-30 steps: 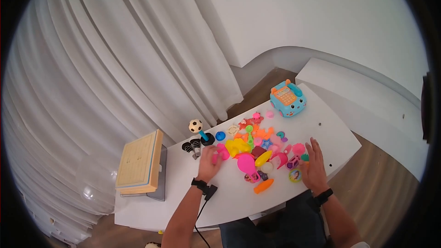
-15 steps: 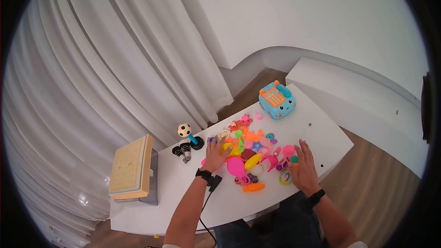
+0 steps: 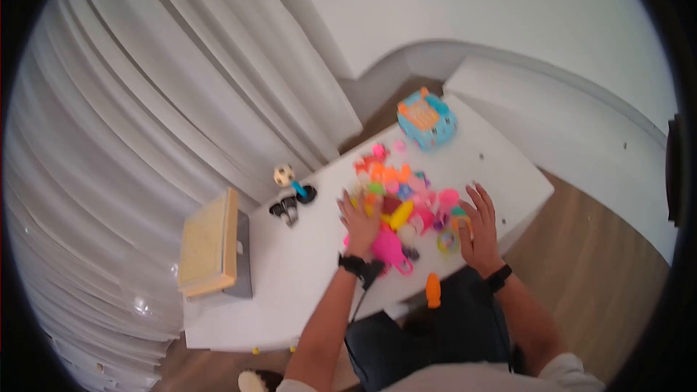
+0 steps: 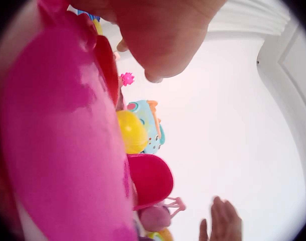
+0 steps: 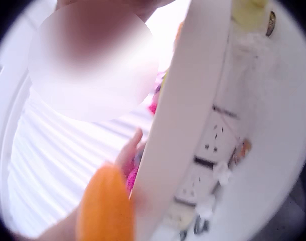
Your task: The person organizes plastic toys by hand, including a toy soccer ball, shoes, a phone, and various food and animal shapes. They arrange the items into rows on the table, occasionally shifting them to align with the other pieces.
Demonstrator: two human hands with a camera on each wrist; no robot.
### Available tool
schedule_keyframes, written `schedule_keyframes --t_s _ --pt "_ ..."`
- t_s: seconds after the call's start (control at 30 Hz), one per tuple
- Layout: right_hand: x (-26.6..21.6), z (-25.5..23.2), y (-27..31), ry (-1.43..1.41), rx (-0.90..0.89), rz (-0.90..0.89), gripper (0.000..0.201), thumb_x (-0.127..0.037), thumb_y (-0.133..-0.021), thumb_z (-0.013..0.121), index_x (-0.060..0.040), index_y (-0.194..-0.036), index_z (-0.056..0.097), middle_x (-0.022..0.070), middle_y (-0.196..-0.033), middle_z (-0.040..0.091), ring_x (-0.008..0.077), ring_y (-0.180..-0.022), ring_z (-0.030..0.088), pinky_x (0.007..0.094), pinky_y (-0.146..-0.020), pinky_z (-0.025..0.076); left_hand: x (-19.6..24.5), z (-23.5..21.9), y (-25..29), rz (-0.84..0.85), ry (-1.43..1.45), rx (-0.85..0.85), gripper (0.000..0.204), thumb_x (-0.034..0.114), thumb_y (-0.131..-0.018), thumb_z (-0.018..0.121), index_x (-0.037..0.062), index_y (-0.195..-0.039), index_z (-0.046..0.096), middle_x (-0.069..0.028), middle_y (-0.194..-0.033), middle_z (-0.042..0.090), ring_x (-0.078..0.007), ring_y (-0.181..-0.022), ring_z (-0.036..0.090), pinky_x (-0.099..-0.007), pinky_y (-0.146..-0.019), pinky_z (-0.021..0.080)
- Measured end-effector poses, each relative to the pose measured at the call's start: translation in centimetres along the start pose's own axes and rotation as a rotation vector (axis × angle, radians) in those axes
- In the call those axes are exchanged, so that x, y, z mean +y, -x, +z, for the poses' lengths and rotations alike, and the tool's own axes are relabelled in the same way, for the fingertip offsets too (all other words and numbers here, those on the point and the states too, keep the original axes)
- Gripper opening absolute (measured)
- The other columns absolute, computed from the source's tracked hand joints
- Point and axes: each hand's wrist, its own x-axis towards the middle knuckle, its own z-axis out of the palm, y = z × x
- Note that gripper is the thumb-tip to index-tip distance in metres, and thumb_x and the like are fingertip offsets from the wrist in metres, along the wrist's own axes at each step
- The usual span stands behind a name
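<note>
Toys of many colours lie heaped on the white table (image 3: 283, 276). My left hand (image 3: 363, 229) spreads its fingers over the heap's left side, beside a magenta toy (image 3: 390, 247) and a yellow one (image 3: 401, 215). At the heap's right edge my right hand (image 3: 481, 236) has its fingers extended, near a round green-rimmed toy (image 3: 448, 241). An orange toy (image 3: 433, 290) is past the table's front edge, above the lap; it looms large in the right wrist view (image 5: 107, 206), touched by neither hand. The left wrist view shows the magenta toy (image 4: 67, 135) close up and a red scoop (image 4: 152, 181).
A blue toy phone (image 3: 427, 120) stands at the back right. Farther left are a small football on a stand (image 3: 284, 174), black-and-white items (image 3: 283, 209) and a wooden board (image 3: 209, 243) on a grey box. A black cable hangs from the left wrist.
My left hand has moved right and toward the body, over the toys. The orange toy has left the tabletop past the front edge. The head view has shifted.
</note>
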Motion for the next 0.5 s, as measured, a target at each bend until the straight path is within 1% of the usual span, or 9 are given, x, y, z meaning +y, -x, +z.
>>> schedule_keyframes --t_s 0.03,0.07,0.13,0.2,0.27,0.37,0.4,0.47,0.5 --pt "-0.6 -0.1 1.7 0.006 0.039 -0.158 0.052 -0.032 -0.105 0.063 -0.0096 -0.152 0.055 0.0239 -0.166 0.042 0.0457 -0.156 0.036 0.0597 -0.127 0.030 -0.6 -1.1 1.3 0.001 0.032 0.033 0.072 0.058 -0.106 0.060 0.0144 -0.162 0.049 -0.0269 -0.177 0.019 -0.0546 -0.163 0.006 -0.0761 -0.125 0.012" --pt "-3.5 -2.2 2.3 0.065 -0.303 -0.410 0.050 -0.039 -0.103 0.068 -0.0212 -0.149 0.060 0.0151 -0.166 0.046 0.0381 -0.156 0.039 0.0600 -0.127 0.029 0.0 -2.8 0.9 0.027 0.071 0.093 0.070 0.054 -0.106 0.062 0.0149 -0.162 0.049 -0.0260 -0.177 0.017 -0.0532 -0.164 0.005 -0.0751 -0.126 0.010" --pt "-6.8 -1.7 4.2 -0.074 -0.502 -0.535 0.052 -0.044 -0.099 0.072 -0.0262 -0.147 0.062 0.0076 -0.165 0.049 0.0314 -0.156 0.042 0.0582 -0.128 0.030 0.3 -6.0 2.6 0.148 0.012 0.175 0.065 0.048 -0.107 0.063 0.0159 -0.162 0.049 -0.0254 -0.178 0.016 -0.0503 -0.165 0.003 -0.0723 -0.127 0.007" --pt "-4.8 0.8 6.1 0.097 -0.476 -0.585 0.056 -0.048 -0.097 0.074 -0.0258 -0.147 0.062 0.0079 -0.166 0.048 0.0285 -0.156 0.041 0.0571 -0.128 0.029 -0.1 -8.2 5.1 0.210 0.007 0.239 0.062 0.041 -0.106 0.066 0.0154 -0.161 0.051 -0.0248 -0.178 0.017 -0.0496 -0.166 0.004 -0.0701 -0.128 0.007" --pt "-3.8 -0.1 6.3 0.092 -0.446 -0.522 0.051 -0.036 -0.094 0.077 -0.0233 -0.143 0.066 0.0079 -0.160 0.055 0.0286 -0.150 0.049 0.0536 -0.124 0.038 -0.5 -10.2 8.0 0.288 0.025 0.262 0.058 0.029 -0.104 0.069 0.0110 -0.157 0.054 -0.0234 -0.177 0.021 -0.0498 -0.166 0.005 -0.0660 -0.130 0.011" --pt "-1.7 -1.2 10.0 -0.127 -0.137 -0.576 0.049 -0.013 -0.077 0.077 -0.0161 -0.127 0.075 0.0086 -0.136 0.068 0.0251 -0.124 0.066 0.0440 -0.111 0.052 -0.3 -12.5 12.9 0.246 0.034 0.250 0.050 0.022 -0.106 0.064 0.0073 -0.153 0.057 -0.0223 -0.177 0.022 -0.0471 -0.166 0.008 -0.0615 -0.131 0.014" --pt "-0.1 -0.7 12.4 -0.136 -0.158 -0.571 0.049 -0.013 -0.077 0.077 -0.0161 -0.127 0.075 0.0086 -0.136 0.068 0.0251 -0.124 0.066 0.0440 -0.111 0.052 -0.6 -12.9 14.0 0.239 0.030 0.252 0.049 0.023 -0.106 0.064 0.0060 -0.152 0.058 -0.0223 -0.177 0.022 -0.0470 -0.166 0.008 -0.0619 -0.131 0.014" --pt "3.3 1.2 17.0 -0.261 -0.569 -0.378 0.057 -0.013 -0.085 0.077 -0.0113 -0.140 0.066 0.0156 -0.141 0.062 0.0329 -0.131 0.061 0.0453 -0.116 0.047 -1.8 -13.6 15.8 0.219 0.029 0.253 0.048 0.023 -0.106 0.063 0.0048 -0.150 0.058 -0.0223 -0.177 0.023 -0.0470 -0.166 0.008 -0.0624 -0.131 0.014" --pt "3.5 2.4 17.0 -0.259 -0.584 -0.386 0.057 -0.013 -0.085 0.077 -0.0113 -0.140 0.066 0.0156 -0.141 0.062 0.0329 -0.131 0.061 0.0453 -0.116 0.047 -2.4 -13.7 16.5 0.199 0.036 0.272 0.048 0.025 -0.107 0.062 0.0034 -0.149 0.058 -0.0222 -0.177 0.023 -0.0468 -0.167 0.008 -0.0627 -0.131 0.014"
